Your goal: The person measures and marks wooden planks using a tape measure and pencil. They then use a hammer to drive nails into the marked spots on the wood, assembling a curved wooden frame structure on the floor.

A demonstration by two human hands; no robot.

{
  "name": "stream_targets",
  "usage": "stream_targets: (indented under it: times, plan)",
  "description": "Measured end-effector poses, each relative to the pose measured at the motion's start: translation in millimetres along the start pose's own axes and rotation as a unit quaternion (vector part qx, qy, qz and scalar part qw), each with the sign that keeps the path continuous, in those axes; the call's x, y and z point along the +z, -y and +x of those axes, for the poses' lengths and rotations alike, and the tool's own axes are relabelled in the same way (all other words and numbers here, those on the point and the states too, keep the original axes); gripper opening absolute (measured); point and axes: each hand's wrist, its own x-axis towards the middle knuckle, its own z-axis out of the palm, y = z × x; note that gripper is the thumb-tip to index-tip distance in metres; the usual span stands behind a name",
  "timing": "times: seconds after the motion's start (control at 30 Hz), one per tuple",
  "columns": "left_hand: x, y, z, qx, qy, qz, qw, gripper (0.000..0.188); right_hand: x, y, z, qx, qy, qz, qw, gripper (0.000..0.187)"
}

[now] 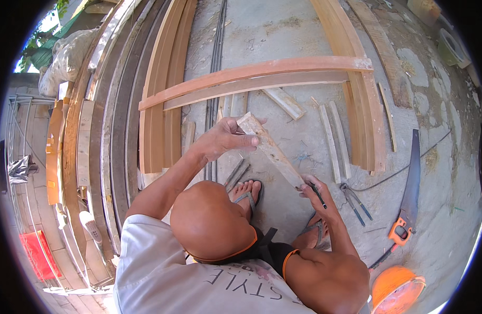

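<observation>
One short, pale, weathered wooden board [274, 153] is held above the grey concrete floor [276, 201], pinched at opposite ends by the curled left hand [228, 138] and right hand [318, 192], the latter's hold liable to be loosened by its slim black pen [319, 197].

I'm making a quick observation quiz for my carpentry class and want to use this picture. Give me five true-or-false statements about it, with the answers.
1. The left hand holds the upper end of a short wooden piece. True.
2. The handsaw lies on the ground, to the right of both hands. True.
3. The right hand holds the handsaw. False: it holds a black pen, at the lower end of the short wooden piece.
4. Both feet are bare. False: they wear flip-flops.
5. The pincers lie to the left of the handsaw. True.
</observation>
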Motion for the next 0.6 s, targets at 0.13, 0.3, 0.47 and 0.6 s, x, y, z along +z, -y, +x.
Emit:
stream_targets:
  times: [0.13,0.3,0.47,0.6]
  plan:
    - [-8.0,21.9,-3.1,0.021,0.01,-0.011,1.0,0.079,5.1,-4.2,9.6,0.034,-0.006,-0.03,0.999,0.046]
    - [-40.9,74.8,-1.6,0.04,-0.041,-0.233,0.971,0.069,-2.1,48.6,4.7,0.089,0.03,-0.145,0.985,0.046]
    - [-69.5,175.9,-3.2,-0.041,-0.154,-0.398,0.903,0.058,-11.2,118.6,16.4,0.159,0.04,-0.235,0.958,0.045]
    - [-51.5,227.5,-22.4,-0.084,-0.243,-0.41,0.875,0.057,-28.3,132.6,69.4,0.159,0.076,-0.337,0.925,0.047]
